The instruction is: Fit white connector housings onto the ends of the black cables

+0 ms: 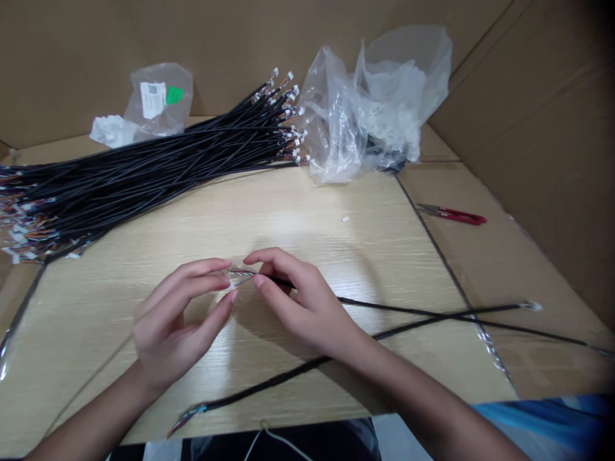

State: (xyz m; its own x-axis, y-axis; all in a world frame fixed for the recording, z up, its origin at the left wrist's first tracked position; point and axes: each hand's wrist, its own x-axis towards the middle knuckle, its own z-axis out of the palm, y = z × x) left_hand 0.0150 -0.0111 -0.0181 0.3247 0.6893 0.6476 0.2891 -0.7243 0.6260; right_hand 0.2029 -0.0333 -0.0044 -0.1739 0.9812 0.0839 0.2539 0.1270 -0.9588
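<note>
Gently keep the thin multicoloured wires (244, 272) uncrossed: right hand (302, 304) gripping the slim black cable (384, 306), left hand (175, 317), at its 9 o'clock, pinching the small white connector (231, 285).

We are pinching with our left hand (161, 333). Beside it, our right hand (312, 310) is gripping, index finger (276, 256) arching above the thumb (278, 299).
</note>
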